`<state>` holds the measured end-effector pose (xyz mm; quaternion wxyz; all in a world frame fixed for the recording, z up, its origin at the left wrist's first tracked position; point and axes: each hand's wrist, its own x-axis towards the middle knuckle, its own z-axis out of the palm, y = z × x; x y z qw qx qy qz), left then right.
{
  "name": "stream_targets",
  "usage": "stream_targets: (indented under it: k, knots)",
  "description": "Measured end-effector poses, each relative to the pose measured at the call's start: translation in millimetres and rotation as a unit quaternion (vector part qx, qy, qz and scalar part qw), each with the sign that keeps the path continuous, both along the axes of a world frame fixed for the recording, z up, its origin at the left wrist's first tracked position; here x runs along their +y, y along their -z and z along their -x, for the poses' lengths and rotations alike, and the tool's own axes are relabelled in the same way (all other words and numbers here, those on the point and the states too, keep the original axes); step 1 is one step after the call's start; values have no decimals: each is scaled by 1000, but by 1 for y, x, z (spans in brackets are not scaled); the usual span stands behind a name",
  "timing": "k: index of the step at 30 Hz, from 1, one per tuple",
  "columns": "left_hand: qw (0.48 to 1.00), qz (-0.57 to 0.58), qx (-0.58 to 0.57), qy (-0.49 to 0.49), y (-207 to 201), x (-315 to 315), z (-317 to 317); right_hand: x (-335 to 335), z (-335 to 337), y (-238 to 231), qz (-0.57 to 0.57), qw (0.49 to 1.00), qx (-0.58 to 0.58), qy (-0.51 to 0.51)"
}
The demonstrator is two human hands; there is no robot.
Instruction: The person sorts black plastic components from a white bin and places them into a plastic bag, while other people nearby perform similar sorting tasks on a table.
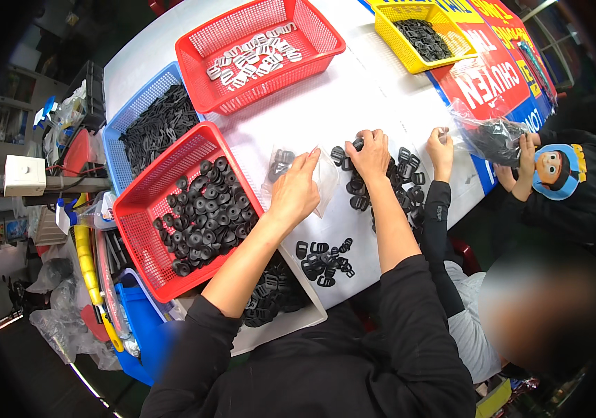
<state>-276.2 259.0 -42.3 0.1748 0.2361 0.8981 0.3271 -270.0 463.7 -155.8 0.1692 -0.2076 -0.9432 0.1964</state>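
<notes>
My left hand (pixel 294 191) grips a small clear plastic bag (pixel 326 182) against the white table. Several black plastic buckles (pixel 282 161) show through the bag beyond my fingers. To the right, my right hand (pixel 370 157) is over a loose pile of black buckles (pixel 407 168), its fingers closed around a black buckle (pixel 358 143) at the fingertips. The rest of that pile spreads under and beside my right wrist. A smaller group of black buckles (pixel 324 265) lies nearer to me, between my forearms.
A red basket (pixel 136 240) of round black pieces stands left, over a pale tray (pixel 317 315) of black parts. Beyond are a blue basket (pixel 112 143), a red basket (pixel 322 64) of white buckles and a yellow basket (pixel 413 64). At right, a co-worker's hand (pixel 441 153) reaches in; another person handles a plastic bag (pixel 496 136).
</notes>
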Motion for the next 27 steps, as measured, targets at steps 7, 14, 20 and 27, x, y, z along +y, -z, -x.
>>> stream_targets:
  k: [7, 14, 20, 27]
  knots:
    - [1000, 16, -20, 6, 11, 13, -1, 4, 1, -7, 94, 995, -22, 9]
    - [999, 31, -17, 8, 17, 22, -3, 4, -1, -34, 317, 934, 86, 143]
    - [1000, 16, 5, -20, 12, 24, -4, -71, -13, -109, 710, 633, 285, 117]
    - [997, -36, 62, -14, 3, 14, -5, -94, -31, -89, 330, 900, 285, 31]
